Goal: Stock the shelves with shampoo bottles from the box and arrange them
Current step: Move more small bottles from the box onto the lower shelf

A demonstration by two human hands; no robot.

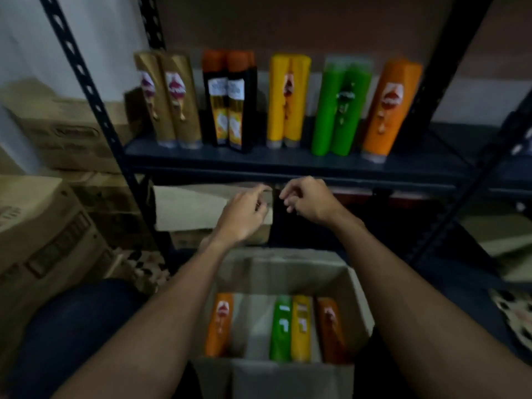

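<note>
Our fingers (288, 194) hang loosely curled and hold nothing, left hand (244, 217) and right hand (312, 201) close together at frame centre, just under the shelf (288, 164) front edge. Four shampoo bottles (280, 326) stand in the box (282, 272) at lower centre, with a wide gap after the leftmost. We see a row of bottles (289, 99) lining the shelf in the upper centre.

Dim in here, the light low and flat. A dark metal rack (288, 165) with punched uprights fills my view. There's a pale wall (95, 30) up to my left and a brown wall (288, 21) behind the rack. Cardboard cartons (57, 131) are stacked left of the upright. Down low I see patterned floor (146, 269), light with dark blotches.
</note>
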